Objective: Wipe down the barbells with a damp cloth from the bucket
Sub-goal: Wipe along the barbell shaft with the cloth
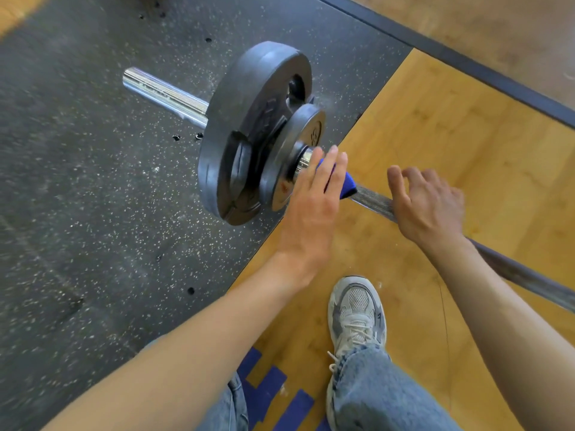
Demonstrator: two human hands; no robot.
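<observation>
A barbell lies across the floor, its knurled steel shaft (373, 199) running to the lower right. A large black plate (249, 119) and a smaller plate (289, 157) sit on its chrome sleeve (161, 91). A blue cloth (348, 185) is draped over the shaft right beside the small plate. My left hand (311, 206) presses on the cloth with straight fingers; its thumb is hidden. My right hand (429, 206) rests on the shaft a little further right, with its fingers loosely curled and lifted off the bar. No bucket is in view.
The plates stand on a speckled black rubber mat (93, 181). I stand on a wooden platform (466, 135) with my grey shoe (357, 312) just below the bar. Blue tape marks (264, 390) lie near my legs. A dark border strip (466, 57) runs along the top right.
</observation>
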